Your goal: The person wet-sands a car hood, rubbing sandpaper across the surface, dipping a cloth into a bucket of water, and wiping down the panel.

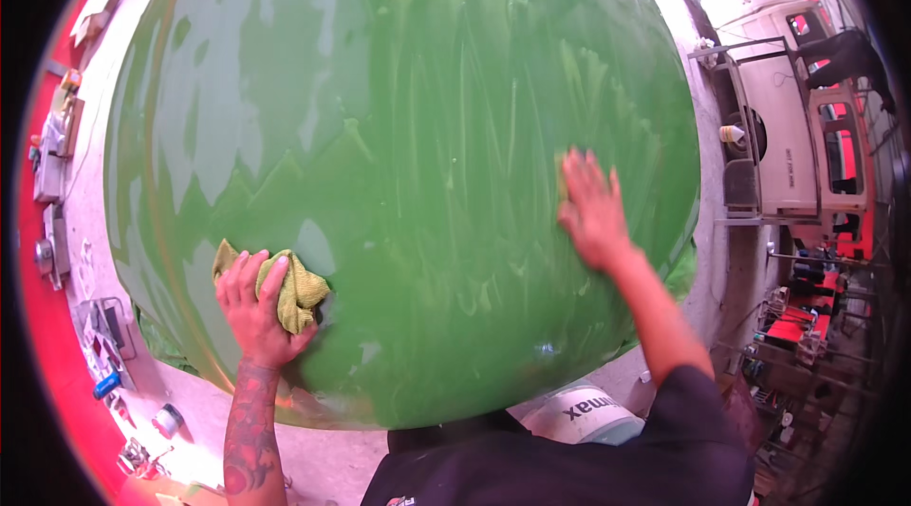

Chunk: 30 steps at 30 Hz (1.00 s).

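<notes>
A large, glossy green body panel (pixel 418 212) of a vehicle fills the middle of the view, with pale streaky smears across its centre and right. My left hand (pixel 256 302), at the panel's lower left, presses a crumpled yellow-green cloth (pixel 302 290) against the surface. Part of the cloth bunches out between thumb and fingers. Further right, my right hand (pixel 593 217) lies on the smeared area with its fingers stretched forward. A thin yellowish edge, seemingly a pad (pixel 561 176), shows beside those fingers; most of it is hidden under the hand.
Below the panel's near edge stands a white bucket (pixel 584 414) with dark lettering. A pale vehicle body (pixel 788 141) and metal frames are at the right, above a cluttered red rack (pixel 802 321). Tools and boxes line the red wall (pixel 57 335) at left.
</notes>
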Each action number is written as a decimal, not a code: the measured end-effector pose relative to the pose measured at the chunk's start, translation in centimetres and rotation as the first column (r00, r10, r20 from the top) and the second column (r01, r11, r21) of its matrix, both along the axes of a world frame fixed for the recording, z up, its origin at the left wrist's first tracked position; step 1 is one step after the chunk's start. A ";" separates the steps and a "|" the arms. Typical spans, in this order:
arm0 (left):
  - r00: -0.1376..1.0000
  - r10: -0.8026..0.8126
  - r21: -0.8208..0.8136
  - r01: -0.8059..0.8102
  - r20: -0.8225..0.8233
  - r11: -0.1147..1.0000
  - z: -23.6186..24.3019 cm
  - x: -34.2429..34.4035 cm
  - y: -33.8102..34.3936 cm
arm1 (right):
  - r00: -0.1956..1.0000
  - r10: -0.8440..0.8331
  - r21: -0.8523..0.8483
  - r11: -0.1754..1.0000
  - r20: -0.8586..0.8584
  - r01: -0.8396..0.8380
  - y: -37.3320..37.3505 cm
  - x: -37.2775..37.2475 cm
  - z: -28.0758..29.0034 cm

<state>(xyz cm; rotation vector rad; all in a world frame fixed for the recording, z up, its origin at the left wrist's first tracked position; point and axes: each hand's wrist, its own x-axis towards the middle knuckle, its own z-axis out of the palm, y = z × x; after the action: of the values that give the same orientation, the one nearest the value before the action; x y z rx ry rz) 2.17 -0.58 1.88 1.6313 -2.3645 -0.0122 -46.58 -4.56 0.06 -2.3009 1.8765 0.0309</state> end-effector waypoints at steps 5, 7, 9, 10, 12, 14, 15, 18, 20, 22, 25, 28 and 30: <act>0.998 -0.045 -0.034 0.044 -0.035 0.998 0.1 -1.5 -1.0 | 0.958 -0.288 -0.140 0.949 -0.011 0.283 -20.0 -6.0 -1.2; 0.999 -0.039 -0.039 0.038 -0.025 0.999 0.0 -1.2 -0.8 | 0.943 -0.332 -0.112 0.937 0.003 0.330 -21.7 -4.5 -2.0; 0.999 -0.037 -0.052 0.035 -0.030 0.998 0.0 -1.4 -1.0 | 0.955 -0.297 -0.126 0.947 0.021 0.297 -19.0 -4.5 -2.1; 0.999 -0.041 -0.055 0.040 -0.029 0.998 0.1 -1.4 -0.9 | 0.968 -0.248 -0.122 0.960 0.035 0.250 -15.6 -4.3 -2.2; 0.999 -0.037 -0.057 0.036 -0.022 0.998 0.2 -1.3 -0.9 | 0.981 -0.186 -0.102 0.976 0.059 0.191 -6.2 -3.6 -1.4; 1.000 -0.028 -0.053 0.028 -0.002 0.998 0.5 -0.9 -0.5 | 0.985 -0.165 -0.005 0.986 0.047 0.165 3.1 -2.1 -0.7; 0.999 -0.006 -0.046 0.007 0.036 0.999 0.6 -0.4 0.0 | 0.984 -0.168 0.043 0.985 0.055 0.165 7.7 -0.8 -1.1; 1.000 -0.017 -0.045 0.018 0.021 0.999 0.6 -0.7 -0.2 | 0.986 -0.164 0.065 0.985 0.015 0.163 9.0 -2.1 0.0; 0.999 -0.025 -0.047 0.026 0.027 0.999 0.7 -0.6 -0.2 | 0.987 -0.163 0.001 0.987 -0.008 0.163 4.7 -3.7 -0.8; 0.999 -0.043 -0.056 0.043 0.005 0.997 0.5 -1.2 -0.5 | 0.970 -0.243 -0.086 0.966 -0.001 0.242 -4.4 -7.3 -1.5; 0.998 -0.061 -0.053 0.061 -0.012 0.997 0.4 -2.2 -1.1 | 0.914 -0.406 -0.105 0.908 0.017 0.405 -15.4 -11.4 -1.6; 0.998 -0.070 -0.055 0.070 -0.003 0.996 0.3 -1.4 -0.9 | 0.904 -0.426 -0.102 0.898 0.041 0.428 -14.8 -9.9 -2.8; 0.997 -0.077 -0.060 0.077 0.006 0.995 -0.3 -1.7 -1.1 | 0.930 -0.363 -0.119 0.922 0.059 0.368 -10.2 -10.1 -3.3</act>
<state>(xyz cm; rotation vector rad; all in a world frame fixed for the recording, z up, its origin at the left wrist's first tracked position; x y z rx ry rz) 0.51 -1.70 1.59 1.5142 -2.4051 0.0472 -56.64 -14.73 -3.25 -1.9665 2.3178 -0.1832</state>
